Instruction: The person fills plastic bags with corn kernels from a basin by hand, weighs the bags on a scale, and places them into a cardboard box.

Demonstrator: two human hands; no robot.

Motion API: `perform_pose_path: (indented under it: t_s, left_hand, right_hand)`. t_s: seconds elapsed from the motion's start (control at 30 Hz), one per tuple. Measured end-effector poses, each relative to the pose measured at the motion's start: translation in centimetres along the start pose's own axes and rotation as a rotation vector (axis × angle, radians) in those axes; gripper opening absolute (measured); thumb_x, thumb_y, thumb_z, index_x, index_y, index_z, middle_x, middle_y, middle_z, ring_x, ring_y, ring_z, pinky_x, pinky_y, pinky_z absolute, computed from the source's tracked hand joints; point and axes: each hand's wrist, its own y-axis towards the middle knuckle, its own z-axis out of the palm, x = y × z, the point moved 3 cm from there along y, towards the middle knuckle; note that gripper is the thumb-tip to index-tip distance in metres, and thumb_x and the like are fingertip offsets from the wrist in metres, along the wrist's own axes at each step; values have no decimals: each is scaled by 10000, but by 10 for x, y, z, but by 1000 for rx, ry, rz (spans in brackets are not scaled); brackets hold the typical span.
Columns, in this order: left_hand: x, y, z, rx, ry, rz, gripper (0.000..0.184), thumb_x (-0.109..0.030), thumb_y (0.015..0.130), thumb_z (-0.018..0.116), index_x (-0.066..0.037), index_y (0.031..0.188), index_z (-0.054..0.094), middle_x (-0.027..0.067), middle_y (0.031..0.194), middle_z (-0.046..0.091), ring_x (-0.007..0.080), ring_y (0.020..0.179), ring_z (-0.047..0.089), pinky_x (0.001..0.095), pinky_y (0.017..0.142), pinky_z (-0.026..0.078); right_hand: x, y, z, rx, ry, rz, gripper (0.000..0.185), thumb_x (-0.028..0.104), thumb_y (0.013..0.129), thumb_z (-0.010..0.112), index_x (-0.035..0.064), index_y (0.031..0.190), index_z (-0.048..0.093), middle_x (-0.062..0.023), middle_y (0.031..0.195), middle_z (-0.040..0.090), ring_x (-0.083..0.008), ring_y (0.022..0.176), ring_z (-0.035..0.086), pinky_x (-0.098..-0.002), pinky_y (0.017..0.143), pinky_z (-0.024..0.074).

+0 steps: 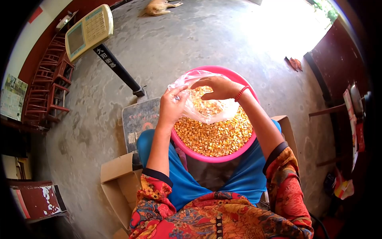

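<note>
A clear plastic bag (218, 118) lies with its mouth spread over a pink basin (213, 159) of yellow corn kernels (215, 137). At the bag's left edge, my left hand (173, 106) grips the thin film between thumb and fingers. My right hand (218, 87), with a red bracelet at the wrist, hovers palm down over the bag's mouth. Its fingers are curved and the thumb stands apart from them, with nothing visible in between. Corn shows inside the bag's opening. The basin sits between my knees.
A platform scale (141, 115) stands just left of the basin, its display (89, 32) raised on a black post. Open cardboard boxes (119, 179) flank my legs. Red wooden chairs (49, 85) line the left wall. A dog (159, 7) lies on the floor ahead.
</note>
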Motion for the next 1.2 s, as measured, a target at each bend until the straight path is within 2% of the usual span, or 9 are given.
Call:
perform_pose_path:
  t_s: [0.13,0.27,0.37,0.47,0.6,0.9,1.07,1.13,1.2]
  left_hand:
    - [11,-2,11,-8,205,152,532,-79,665,720,-16,1166,549,177,1032,580,239,951,577,323,819,463]
    - [10,-4,4,-99,192,142,658,-96,646,715,50,1226,439,253,1102,525,352,1029,536,379,888,438]
    - [16,-2,3,-139,168,147,681,-99,651,713,60,1241,413,257,1146,504,356,1052,521,376,907,426]
    - [18,-4,11,-129,145,145,689,-100,648,714,75,1239,406,267,1170,493,354,1080,508,369,928,411]
    - [18,-5,18,-76,152,121,702,-105,645,722,84,1239,399,270,1155,506,351,1093,505,363,935,408]
    - [34,-1,14,-70,-480,-174,667,-52,695,715,92,1254,381,164,1135,541,189,1005,543,274,834,465]
    - [30,-1,14,51,-660,-283,673,-25,705,705,85,1275,364,161,1108,553,167,966,559,276,801,485]
    - [29,-1,13,50,-782,-346,666,-17,714,697,80,1281,361,154,1081,565,158,891,587,266,694,518]
    - [24,-2,8,55,-783,-372,661,-5,714,681,77,1285,359,154,1064,571,157,843,597,256,630,519]
  right_hand:
    - [-4,-16,5,27,-45,69,274,175,732,648,82,990,658,-118,974,649,-256,915,607,-355,829,467]
    - [37,-63,-23,-628,621,262,141,28,846,531,18,948,628,-28,806,641,-75,745,578,-214,642,470]
    - [4,-113,-10,-1058,414,391,117,40,860,537,5,943,612,-14,791,617,-37,723,520,-193,642,445]
    - [-30,-133,34,-877,16,477,192,100,832,575,-9,991,585,-139,945,614,-219,864,591,-315,733,476]
    - [-25,-118,81,-540,-176,555,438,273,814,574,26,1168,495,-221,1138,517,-359,1059,497,-421,918,376]
    - [-12,-105,82,-502,-274,614,393,216,803,581,44,1143,487,-193,1087,542,-350,1002,519,-413,834,418]
    - [-24,-103,75,-774,-41,456,209,155,819,571,17,976,579,-187,866,606,-376,762,577,-415,653,463]
    - [-29,-102,73,-822,-38,512,194,179,841,575,-5,893,605,-126,710,618,-287,617,595,-355,556,460]
    - [-41,-104,74,-871,559,698,230,211,862,573,-15,874,612,-49,647,599,-142,526,550,-264,468,414]
